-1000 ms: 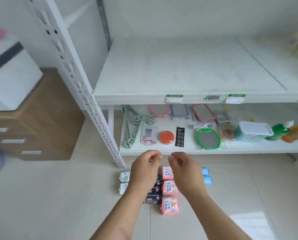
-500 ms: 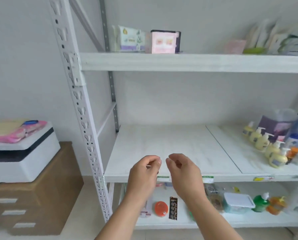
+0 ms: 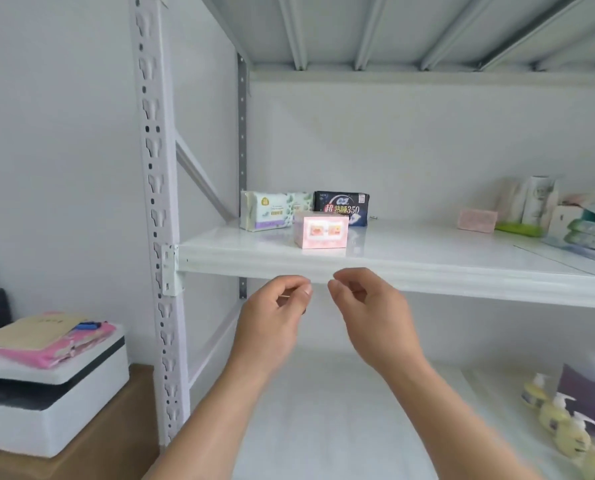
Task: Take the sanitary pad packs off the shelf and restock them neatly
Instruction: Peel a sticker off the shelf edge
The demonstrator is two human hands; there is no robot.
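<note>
Your left hand (image 3: 275, 306): raised just below the front edge of the upper shelf, fingers loosely curled inward, holding nothing.
Your right hand (image 3: 368, 303): beside the left at the same height, fingers loosely curled too, empty; the two hands are close but apart.
Upper shelf (image 3: 427, 251): a white metal board in front of you, its front lip just above your fingertips.
White pad pack (image 3: 272, 211): stands at the back left of the upper shelf, near the rear upright, with leaf print and a purple band.
Dark pad pack (image 3: 343, 206): stands just right of the white one, against the back wall, dark blue with large white figures.
Pink pad pack (image 3: 321, 233): sits in front of the other two, nearer the shelf edge, directly above your hands.
Far right of upper shelf: a pink block (image 3: 477, 220), pale tubes (image 3: 531, 202) and stacked soft packs (image 3: 590, 226).
Lower shelf (image 3: 341, 410): under your forearms; pump bottles (image 3: 562, 424) stand at its right.
Left of the rack: a white printer (image 3: 47, 400) on a brown cabinet (image 3: 116, 441), with pink and tan papers on top.
</note>
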